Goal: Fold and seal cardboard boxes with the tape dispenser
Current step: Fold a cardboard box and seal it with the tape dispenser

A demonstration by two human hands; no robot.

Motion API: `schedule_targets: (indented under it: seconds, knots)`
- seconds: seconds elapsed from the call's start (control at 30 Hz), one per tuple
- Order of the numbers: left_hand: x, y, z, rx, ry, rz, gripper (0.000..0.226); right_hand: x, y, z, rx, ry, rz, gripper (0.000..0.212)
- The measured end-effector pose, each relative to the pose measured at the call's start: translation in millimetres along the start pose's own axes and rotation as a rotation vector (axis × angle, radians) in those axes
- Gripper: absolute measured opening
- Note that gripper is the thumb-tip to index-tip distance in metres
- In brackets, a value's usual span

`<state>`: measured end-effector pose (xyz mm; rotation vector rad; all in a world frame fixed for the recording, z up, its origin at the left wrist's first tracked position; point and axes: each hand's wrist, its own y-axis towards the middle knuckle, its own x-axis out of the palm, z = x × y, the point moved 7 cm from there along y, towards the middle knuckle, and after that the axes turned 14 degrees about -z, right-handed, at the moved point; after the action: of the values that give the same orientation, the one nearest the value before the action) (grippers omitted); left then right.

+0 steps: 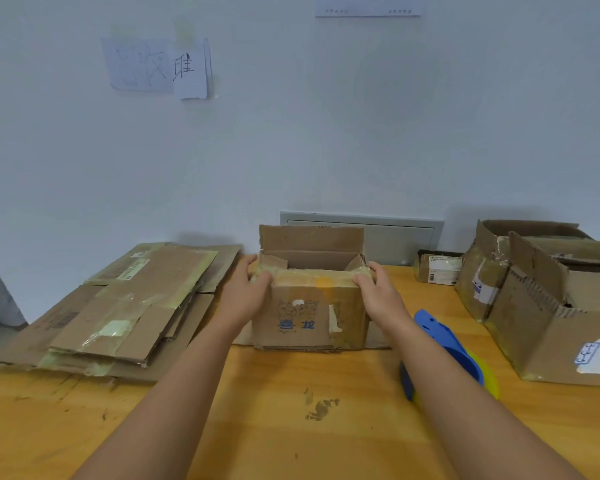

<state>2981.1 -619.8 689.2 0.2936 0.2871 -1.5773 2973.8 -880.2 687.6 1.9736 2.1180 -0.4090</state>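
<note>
Both hands, left hand [248, 292] and right hand [378, 289], grip the top side edges of an open box [309, 306] mid-surface, dispenser [444, 348] just right of it; worn flaps could tear or spring back.

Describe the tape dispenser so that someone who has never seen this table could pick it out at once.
Start at the wooden table and find the open cardboard box that both hands hold in the middle. Just right of it, partly behind the right forearm, lies the tape dispenser. It is the only blue plastic thing there, with a yellow-green roll on it; everything around it is brown cardboard.
</note>
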Motion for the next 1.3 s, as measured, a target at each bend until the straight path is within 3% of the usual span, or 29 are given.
schedule_targets:
  seconds: [0.13,0.33,0.43,0.53,0.63,0.7,0.93,1.07,1.2,1.3]
  knots:
    - [-13,6,4,0.014,0.05,-0.034,0.072,8,4,-2,-0.011,0.003,-0.019,0.06]
    - [-14,19,38,0.182,0.216,-0.222,0.105,9,6,6,-0.025,0.024,-0.004,0.065]
    - [-13,20,41,0.228,0.276,-0.204,0.1,9,5,7,-0.03,0.034,-0.003,0.071]
    - [-16,14,35,0.277,0.393,-0.128,0.075,8,-1,1,-0.091,-0.008,0.022,0.083]
    - [-15,7,28,0.279,0.431,-0.055,0.047,5,-5,-13,-0.239,-0.204,0.078,0.084]
    - [-12,5,22,0.259,0.456,-0.029,0.042,6,-5,-21,-0.319,-0.357,0.072,0.076]
    - [-5,-2,22,0.238,0.659,-0.015,0.044,10,3,-25,-0.262,-0.647,-0.045,0.071]
    - [6,-6,33,0.251,1.041,-0.049,0.07,12,-1,-27,-0.243,-0.699,-0.063,0.067]
    - [24,-7,37,0.277,1.164,-0.121,0.082,15,0,-38,-0.201,-0.944,-0.046,0.058]
    - [28,-6,37,0.28,1.225,-0.098,0.094,35,0,-50,-0.269,-1.107,-0.126,0.062]
